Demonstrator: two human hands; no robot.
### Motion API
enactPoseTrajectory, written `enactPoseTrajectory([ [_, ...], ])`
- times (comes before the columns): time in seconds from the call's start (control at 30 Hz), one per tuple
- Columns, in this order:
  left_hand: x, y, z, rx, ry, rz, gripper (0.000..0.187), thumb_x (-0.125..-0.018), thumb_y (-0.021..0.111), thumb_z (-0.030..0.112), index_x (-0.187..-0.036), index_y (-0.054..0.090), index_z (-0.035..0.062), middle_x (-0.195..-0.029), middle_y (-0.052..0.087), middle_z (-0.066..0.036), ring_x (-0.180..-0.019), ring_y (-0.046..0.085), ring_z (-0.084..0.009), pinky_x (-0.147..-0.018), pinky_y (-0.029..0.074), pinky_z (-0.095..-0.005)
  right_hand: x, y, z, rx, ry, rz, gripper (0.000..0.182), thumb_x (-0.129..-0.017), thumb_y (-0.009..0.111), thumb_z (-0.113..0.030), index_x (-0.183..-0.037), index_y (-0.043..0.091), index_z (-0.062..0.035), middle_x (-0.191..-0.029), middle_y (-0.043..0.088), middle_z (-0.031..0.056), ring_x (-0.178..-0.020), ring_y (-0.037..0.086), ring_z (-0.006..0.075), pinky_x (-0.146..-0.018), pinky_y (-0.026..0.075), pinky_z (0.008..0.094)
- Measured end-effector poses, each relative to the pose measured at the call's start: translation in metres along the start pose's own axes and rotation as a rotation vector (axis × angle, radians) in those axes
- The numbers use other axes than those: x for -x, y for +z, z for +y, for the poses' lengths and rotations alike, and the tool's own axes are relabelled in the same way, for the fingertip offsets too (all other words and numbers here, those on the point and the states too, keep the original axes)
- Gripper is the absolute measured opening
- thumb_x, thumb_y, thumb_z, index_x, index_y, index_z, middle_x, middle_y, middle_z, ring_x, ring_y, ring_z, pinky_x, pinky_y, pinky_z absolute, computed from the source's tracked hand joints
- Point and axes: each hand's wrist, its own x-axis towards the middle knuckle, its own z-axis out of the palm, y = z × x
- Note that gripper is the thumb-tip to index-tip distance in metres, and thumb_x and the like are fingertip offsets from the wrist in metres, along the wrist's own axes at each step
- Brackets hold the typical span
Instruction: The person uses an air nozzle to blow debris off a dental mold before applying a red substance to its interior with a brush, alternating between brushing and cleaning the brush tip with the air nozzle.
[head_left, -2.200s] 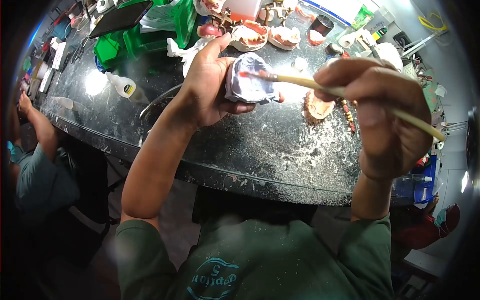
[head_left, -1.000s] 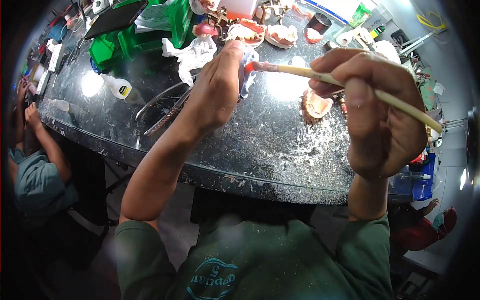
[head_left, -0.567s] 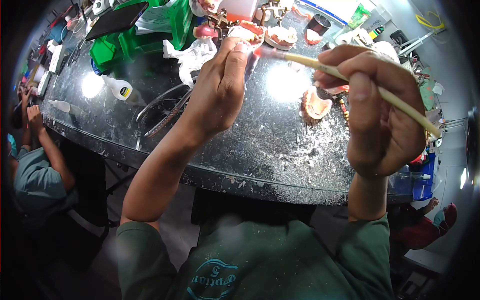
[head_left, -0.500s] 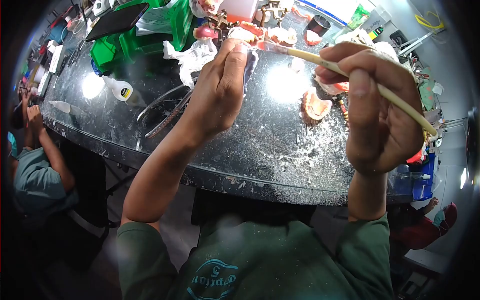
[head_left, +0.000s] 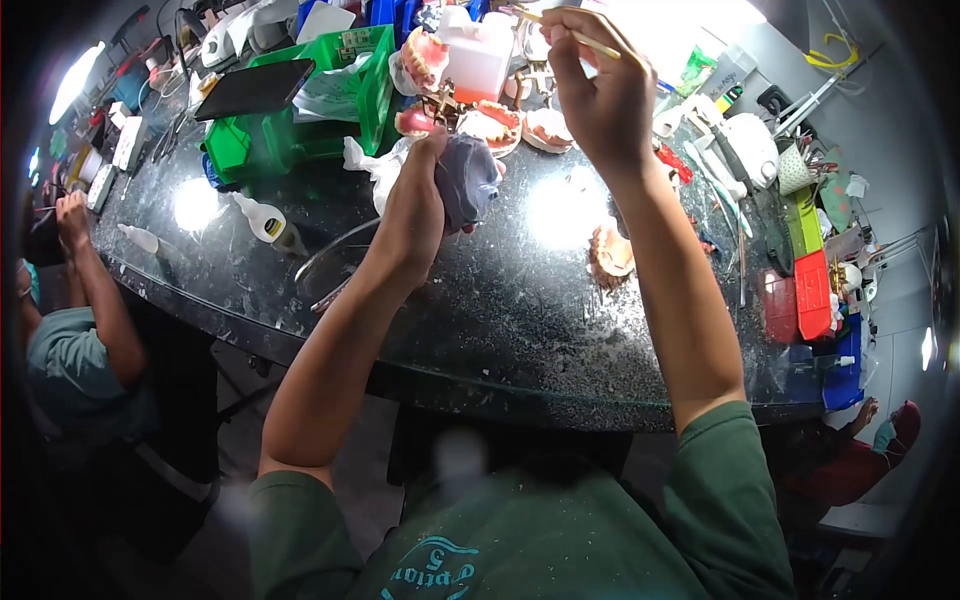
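Left fingers [head_left: 434,147] curled round grey mould [head_left: 467,185]: steady hold advisable. Right fingers [head_left: 572,65] pinch brush [head_left: 600,46] at mould's one o'clock; light grip best.

Green shirt [head_left: 570,530], short sleeves [head_left: 728,490], teal print [head_left: 436,574]

head view | from above | facing forward and down | near the bench [head_left: 480,330]

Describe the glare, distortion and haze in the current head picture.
Head view: white glare washes out part of the speckled black benchtop beside the grey moulded block in the left hand; head view: the bench's front edge looks bowed, likely by lens distortion, and corners fall dark; head view: pale haze smudges the dark green cloth shirt.
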Motion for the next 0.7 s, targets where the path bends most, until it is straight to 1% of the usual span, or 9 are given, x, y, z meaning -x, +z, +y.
enactPoseTrajectory([
  [0.03, -0.001, -0.002, 0.000, 0.000, 0.005, -0.019, 0.043, -0.099, 0.030, 0.038, -0.115, 0.053, 0.0054, -0.094, 0.068, -0.009, -0.074, 0.063, -0.0106, -0.055, 0.048, -0.0245, 0.002, 0.006, 0.012, -0.007, -0.005, 0.004, 0.017, -0.089, 0.052, -0.008, -0.095, 0.062, 0.0046, -0.095, 0.065, 0.0160, -0.088, 0.065, 0.0260, -0.077, 0.049, 0.0313],
  [0.1, -0.001, -0.003, 0.000, 0.001, 0.012, -0.054, 0.042, -0.099, 0.030, 0.038, -0.114, 0.053, 0.0063, -0.094, 0.068, -0.009, -0.074, 0.063, -0.0103, -0.055, 0.048, -0.0250, 0.005, 0.009, 0.018, 0.005, -0.038, -0.026, 0.016, -0.090, 0.054, -0.008, -0.097, 0.065, 0.0012, -0.091, 0.068, 0.0113, -0.083, 0.067, 0.0183, -0.075, 0.051, 0.0282],
  [0.17, 0.003, 0.007, 0.009, 0.043, 0.009, 0.030, 0.045, -0.099, 0.028, 0.039, -0.106, 0.056, 0.0042, -0.086, 0.066, -0.008, -0.065, 0.058, -0.0110, -0.053, 0.046, -0.0252, 0.007, 0.009, 0.021, 0.026, -0.064, -0.030, 0.014, -0.090, 0.056, -0.010, -0.096, 0.066, -0.0018, -0.087, 0.070, 0.0070, -0.080, 0.068, 0.0135, -0.074, 0.051, 0.0260],
  [0.2, 0.004, 0.010, 0.012, 0.064, 0.008, 0.073, 0.047, -0.099, 0.027, 0.039, -0.101, 0.057, 0.0032, -0.083, 0.064, -0.008, -0.061, 0.056, -0.0114, -0.052, 0.044, -0.0254, 0.009, 0.008, 0.020, 0.006, -0.021, -0.044, 0.015, -0.090, 0.056, -0.010, -0.097, 0.066, -0.0017, -0.086, 0.070, 0.0071, -0.081, 0.068, 0.0138, -0.074, 0.051, 0.0260],
  [0.27, 0.003, 0.008, 0.011, 0.066, 0.023, 0.079, 0.046, -0.099, 0.027, 0.039, -0.101, 0.056, 0.0032, -0.082, 0.063, -0.008, -0.061, 0.056, -0.0113, -0.052, 0.044, -0.0251, 0.011, 0.004, 0.015, -0.030, 0.069, -0.070, 0.015, -0.090, 0.055, -0.010, -0.097, 0.066, -0.0017, -0.086, 0.070, 0.0072, -0.081, 0.068, 0.0145, -0.074, 0.051, 0.0259],
  [0.3, 0.002, 0.008, 0.010, 0.066, 0.030, 0.080, 0.046, -0.099, 0.028, 0.039, -0.101, 0.056, 0.0032, -0.081, 0.063, -0.008, -0.061, 0.055, -0.0112, -0.052, 0.044, -0.0250, 0.009, 0.004, 0.017, -0.037, -0.031, -0.042, 0.015, -0.090, 0.055, -0.011, -0.097, 0.066, -0.0022, -0.086, 0.070, 0.0074, -0.080, 0.067, 0.0136, -0.074, 0.050, 0.0253],
  [0.4, 0.003, 0.006, 0.010, 0.006, -0.001, 0.114, 0.045, -0.098, 0.029, 0.039, -0.100, 0.056, 0.0033, -0.080, 0.061, -0.007, -0.061, 0.055, -0.0111, -0.052, 0.044, -0.0250, 0.009, -0.001, 0.013, -0.021, -0.031, -0.075, 0.016, -0.091, 0.055, -0.012, -0.097, 0.066, -0.0023, -0.085, 0.070, 0.0073, -0.080, 0.067, 0.0132, -0.074, 0.050, 0.0250],
  [0.5, -0.002, -0.006, 0.001, 0.011, 0.013, 0.057, 0.040, -0.097, 0.037, 0.041, -0.115, 0.051, 0.0089, -0.094, 0.062, -0.005, -0.073, 0.060, -0.0125, -0.055, 0.048, -0.0277, 0.009, -0.003, 0.011, -0.010, -0.025, -0.071, 0.016, -0.090, 0.055, -0.011, -0.098, 0.066, -0.0020, -0.085, 0.070, 0.0076, -0.081, 0.067, 0.0132, -0.074, 0.050, 0.0253],
  [0.7, -0.002, -0.004, 0.001, 0.040, 0.004, 0.083, 0.038, -0.097, 0.038, 0.040, -0.114, 0.051, 0.0087, -0.093, 0.062, -0.006, -0.072, 0.061, -0.0131, -0.053, 0.049, -0.0286, 0.011, -0.009, 0.006, -0.019, 0.071, -0.140, 0.017, -0.089, 0.055, -0.010, -0.098, 0.066, -0.0018, -0.086, 0.070, 0.0082, -0.084, 0.067, 0.0134, -0.077, 0.050, 0.0258],
])
